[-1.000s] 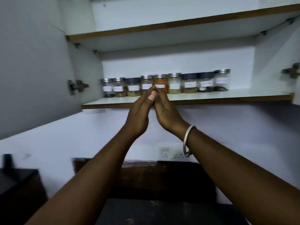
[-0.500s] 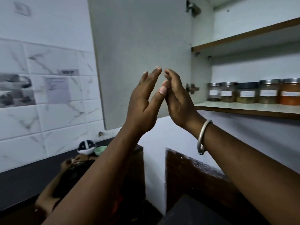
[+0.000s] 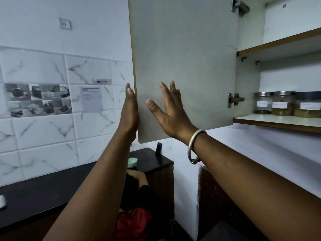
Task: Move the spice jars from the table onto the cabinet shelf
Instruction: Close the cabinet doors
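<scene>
1. Head view: our left hand (image 3: 129, 110) sits edge-on at the free edge of the open cabinet door (image 3: 182, 66), fingers straight and together, gripping nothing; whether it touches the edge, we cannot tell.
2. Our right hand (image 3: 169, 110) is spread flat against the door's inner face, also holding nothing.
3. Spice jars (image 3: 282, 105) stand in a row on the cabinet shelf (image 3: 278, 123), well right of both hands.
4. Risk: if we swing the door shut, fingers at its edge could get pinched.
5. Room: the shelf front by the jars is bare, and the bench (image 3: 52, 192) lies far below.
</scene>
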`<state>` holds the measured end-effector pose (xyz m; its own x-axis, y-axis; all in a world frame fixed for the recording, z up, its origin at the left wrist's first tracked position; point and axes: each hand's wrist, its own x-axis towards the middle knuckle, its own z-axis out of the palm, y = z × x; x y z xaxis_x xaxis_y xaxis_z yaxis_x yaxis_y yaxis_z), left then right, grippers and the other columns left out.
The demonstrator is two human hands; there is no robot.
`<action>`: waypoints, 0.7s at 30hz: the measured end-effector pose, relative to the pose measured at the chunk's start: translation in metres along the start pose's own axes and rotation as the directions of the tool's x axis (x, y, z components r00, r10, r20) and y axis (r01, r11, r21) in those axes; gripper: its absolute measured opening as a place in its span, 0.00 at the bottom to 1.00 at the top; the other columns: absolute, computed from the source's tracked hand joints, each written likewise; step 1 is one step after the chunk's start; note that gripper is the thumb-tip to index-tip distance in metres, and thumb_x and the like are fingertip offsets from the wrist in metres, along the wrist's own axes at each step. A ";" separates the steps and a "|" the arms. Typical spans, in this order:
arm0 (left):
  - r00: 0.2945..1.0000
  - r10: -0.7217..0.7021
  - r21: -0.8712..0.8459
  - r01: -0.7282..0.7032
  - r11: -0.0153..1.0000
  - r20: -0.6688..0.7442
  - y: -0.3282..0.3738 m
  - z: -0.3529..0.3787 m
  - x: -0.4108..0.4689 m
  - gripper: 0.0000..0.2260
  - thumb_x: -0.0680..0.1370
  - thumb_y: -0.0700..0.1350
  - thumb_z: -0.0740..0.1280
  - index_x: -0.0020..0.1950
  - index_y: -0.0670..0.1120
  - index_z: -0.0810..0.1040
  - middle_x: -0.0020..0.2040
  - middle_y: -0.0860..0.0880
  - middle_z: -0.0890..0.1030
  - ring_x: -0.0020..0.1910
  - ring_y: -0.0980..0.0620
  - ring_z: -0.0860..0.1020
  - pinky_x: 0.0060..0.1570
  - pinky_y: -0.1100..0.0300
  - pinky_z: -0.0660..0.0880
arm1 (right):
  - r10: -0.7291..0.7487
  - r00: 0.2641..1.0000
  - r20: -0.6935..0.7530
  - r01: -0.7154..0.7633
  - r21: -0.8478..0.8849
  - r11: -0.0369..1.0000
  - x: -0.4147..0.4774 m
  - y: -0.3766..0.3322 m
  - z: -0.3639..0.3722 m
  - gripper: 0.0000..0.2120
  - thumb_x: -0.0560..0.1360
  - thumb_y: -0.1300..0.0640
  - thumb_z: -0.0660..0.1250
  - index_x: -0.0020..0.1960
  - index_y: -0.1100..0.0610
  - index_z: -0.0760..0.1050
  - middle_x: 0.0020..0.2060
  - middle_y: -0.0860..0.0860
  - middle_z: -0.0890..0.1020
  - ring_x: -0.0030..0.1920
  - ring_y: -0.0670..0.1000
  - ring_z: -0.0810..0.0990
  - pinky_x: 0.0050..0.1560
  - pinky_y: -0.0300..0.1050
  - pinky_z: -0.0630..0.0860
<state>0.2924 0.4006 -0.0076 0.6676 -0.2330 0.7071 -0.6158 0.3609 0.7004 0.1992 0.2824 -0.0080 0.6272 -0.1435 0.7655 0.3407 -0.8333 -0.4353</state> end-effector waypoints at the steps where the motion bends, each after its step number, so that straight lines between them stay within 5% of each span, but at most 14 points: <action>1: 0.998 -0.046 -0.075 0.050 0.996 0.052 -0.006 -0.001 -0.001 0.29 0.83 0.68 0.50 0.79 0.56 0.70 0.73 0.53 0.79 0.71 0.53 0.78 0.65 0.54 0.79 | 0.000 1.000 0.008 0.000 -0.018 1.000 0.001 0.002 0.001 0.40 0.80 0.31 0.57 0.84 0.45 0.46 0.84 0.51 0.39 0.83 0.57 0.34 0.83 0.60 0.43; 3: 0.994 -0.081 -0.093 0.088 0.992 0.080 -0.013 -0.001 -0.003 0.25 0.85 0.65 0.51 0.74 0.56 0.76 0.66 0.52 0.84 0.64 0.52 0.83 0.54 0.58 0.83 | 0.002 1.000 0.025 -0.001 -0.042 0.999 0.002 0.007 -0.001 0.39 0.80 0.32 0.57 0.84 0.44 0.47 0.84 0.51 0.39 0.83 0.58 0.34 0.82 0.60 0.43; 5: 0.990 -0.101 -0.128 0.113 0.985 0.099 -0.014 -0.001 -0.007 0.22 0.86 0.62 0.52 0.75 0.56 0.75 0.67 0.51 0.83 0.65 0.51 0.83 0.54 0.57 0.83 | 0.009 1.000 0.029 -0.008 -0.030 1.000 0.001 0.010 -0.005 0.38 0.81 0.33 0.58 0.84 0.43 0.47 0.84 0.50 0.39 0.83 0.57 0.34 0.82 0.60 0.43; 10: 0.949 0.059 -0.183 -0.001 0.983 0.309 0.005 0.007 -0.030 0.19 0.89 0.55 0.52 0.80 0.58 0.66 0.76 0.52 0.75 0.74 0.50 0.75 0.64 0.54 0.79 | -0.012 0.998 -0.066 0.013 0.018 1.000 -0.016 0.000 -0.011 0.39 0.79 0.31 0.56 0.84 0.43 0.48 0.84 0.52 0.41 0.83 0.56 0.33 0.82 0.64 0.41; 14: 0.911 0.234 -0.080 -0.220 0.972 0.341 0.028 0.048 -0.065 0.21 0.89 0.45 0.52 0.83 0.52 0.60 0.78 0.56 0.72 0.77 0.55 0.71 0.74 0.56 0.71 | -0.006 0.970 -0.242 0.043 0.145 0.988 -0.039 -0.013 -0.028 0.41 0.75 0.28 0.52 0.84 0.42 0.48 0.85 0.49 0.46 0.83 0.50 0.35 0.82 0.63 0.39; 17: 0.870 0.286 -0.101 -0.269 0.958 0.401 0.039 0.089 -0.086 0.23 0.89 0.44 0.51 0.85 0.48 0.53 0.82 0.52 0.65 0.81 0.55 0.65 0.79 0.52 0.66 | -0.001 0.943 -0.333 0.117 0.330 0.937 -0.059 -0.015 -0.056 0.37 0.77 0.33 0.56 0.83 0.43 0.52 0.84 0.47 0.53 0.85 0.50 0.46 0.82 0.63 0.48; 21: 0.757 0.415 -0.262 -0.323 0.909 0.505 0.054 0.148 -0.105 0.30 0.86 0.46 0.56 0.82 0.64 0.45 0.86 0.58 0.49 0.84 0.60 0.51 0.82 0.57 0.56 | -0.054 0.951 -0.304 0.227 0.569 0.790 -0.091 -0.006 -0.112 0.37 0.80 0.38 0.62 0.83 0.52 0.55 0.79 0.47 0.67 0.80 0.45 0.64 0.80 0.50 0.61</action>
<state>0.1274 0.3109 -0.0298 0.0384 -0.4825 0.8750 -0.6660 0.6404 0.3824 0.0618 0.2405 -0.0217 0.3656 -0.2534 0.8956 0.8101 -0.3873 -0.4403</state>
